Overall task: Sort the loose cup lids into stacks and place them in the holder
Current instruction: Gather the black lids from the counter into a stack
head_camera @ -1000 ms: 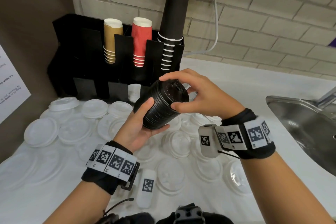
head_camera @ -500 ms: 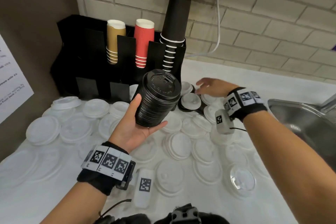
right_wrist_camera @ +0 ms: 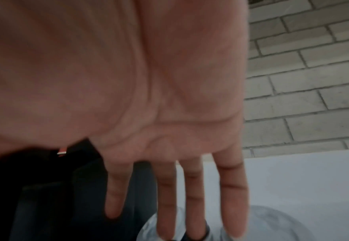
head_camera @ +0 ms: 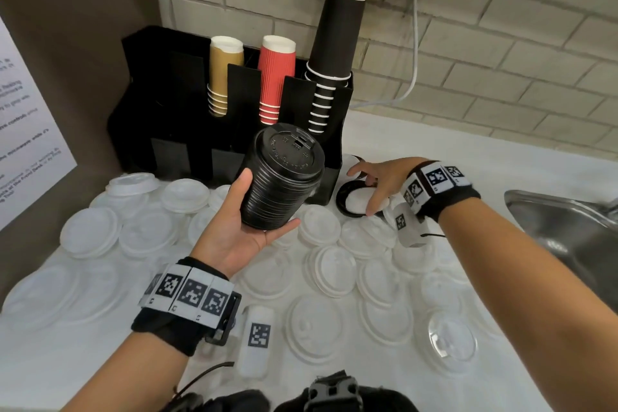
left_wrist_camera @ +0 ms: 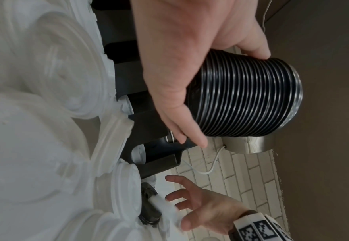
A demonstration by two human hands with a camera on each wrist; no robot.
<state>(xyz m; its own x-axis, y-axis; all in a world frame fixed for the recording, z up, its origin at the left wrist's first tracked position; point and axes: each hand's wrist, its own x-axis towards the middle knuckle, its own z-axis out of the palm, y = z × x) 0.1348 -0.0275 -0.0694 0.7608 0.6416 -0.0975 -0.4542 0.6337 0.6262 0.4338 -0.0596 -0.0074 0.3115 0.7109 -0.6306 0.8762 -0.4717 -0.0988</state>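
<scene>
- A tall stack of black lids point(head_camera: 282, 177) is held up in the left hand point(head_camera: 240, 231), tilted so that its top faces up and toward the far side; the thumb is pressed against the stack's left side and the fingers are curled under and round its lower end.
- In the left wrist view the same stack point(left_wrist_camera: 243, 97) is seen side-on, with the palm point(left_wrist_camera: 181, 53) wrapped over its ribbed edge.
- The right hand point(head_camera: 384, 182) is stretched out flat to the right of the stack, fingers straight and spread, with nothing gripped; its fingertips are laid on or just over a white lid point(head_camera: 359, 201) that sits inside an upturned black lid point(head_camera: 342, 202) on the counter.
- In the right wrist view the fingers point(right_wrist_camera: 192, 195) are seen extended and slightly apart above a pale lid; whether it is touched cannot be told.
- The black holder point(head_camera: 174, 130) stands at the far left against the brick wall, with gold cups point(head_camera: 222, 73), red cups point(head_camera: 276, 77) and a tall stack of black cups point(head_camera: 331, 53) in its upper slots.
- Loose white lids point(head_camera: 334, 269) are scattered over the white counter point(head_camera: 418, 147) between the holder and the near edge, some already nested in short piles.
- A steel sink point(head_camera: 568, 234) is seen at the right edge.
</scene>
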